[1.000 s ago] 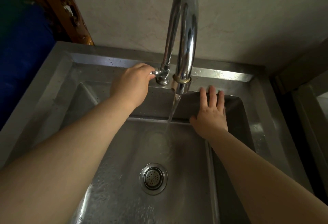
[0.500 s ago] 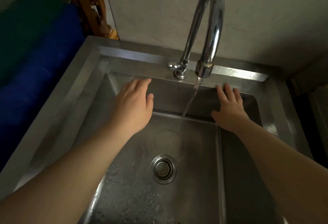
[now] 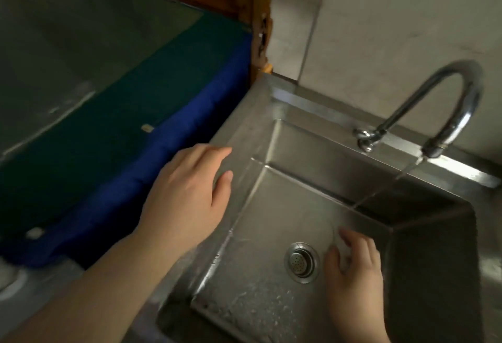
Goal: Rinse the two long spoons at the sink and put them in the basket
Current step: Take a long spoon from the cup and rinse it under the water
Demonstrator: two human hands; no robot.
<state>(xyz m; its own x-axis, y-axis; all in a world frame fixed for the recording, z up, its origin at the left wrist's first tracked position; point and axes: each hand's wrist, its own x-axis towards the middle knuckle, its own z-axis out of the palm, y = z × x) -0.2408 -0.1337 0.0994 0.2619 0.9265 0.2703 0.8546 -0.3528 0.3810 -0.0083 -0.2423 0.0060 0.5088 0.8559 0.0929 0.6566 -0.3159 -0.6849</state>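
A steel sink [image 3: 271, 136] fills the right half of the view, with a curved chrome tap [image 3: 445, 103] at its back rim. Water runs from the spout down into the basin. My left hand [image 3: 187, 196] hovers over the sink's left rim, fingers spread and holding nothing. Inside the basin, my right hand [image 3: 353, 264] sits just right of the round drain strainer [image 3: 301, 261], fingers apart and holding nothing. No spoons and no basket are in view.
Left of the sink lies a dark green surface [image 3: 81, 76] edged with blue cloth [image 3: 190, 125]. A carved wooden frame [image 3: 244, 3] stands behind it. A pale tiled wall [image 3: 380, 22] backs the sink. Something white [image 3: 11, 280] shows at the lower left edge.
My left hand let go of the tap handle and drew back to the sink's left rim. My right hand dropped from the basin's back wall to beside the drain. The view swung left.
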